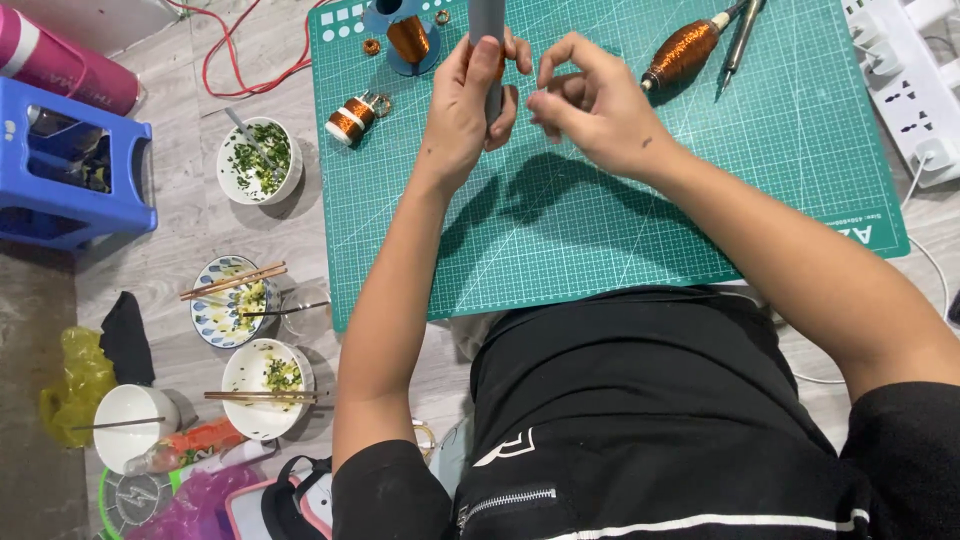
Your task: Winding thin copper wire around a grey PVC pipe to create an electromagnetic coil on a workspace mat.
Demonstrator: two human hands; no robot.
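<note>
My left hand (470, 100) is closed around a grey tube (487, 22) that stands upright over the green cutting mat (600, 230). Close beside it on the right, my right hand (590, 105) has its fingertips pinched together near the tube; whether a thin wire runs between them is too fine to see. A spool of copper wire on a blue stand (408, 38) stands just left of the tube. A small copper coil (350, 118) lies on the mat's left part, and a long copper-wound spindle (683, 52) lies to the upper right.
A white power strip (905, 90) lies at the right edge, and a red cable (240, 60) runs at the upper left. Left of the mat stand several bowls with chopsticks (262, 160), a blue plastic stool (70, 160) and a yellow bag (75, 385).
</note>
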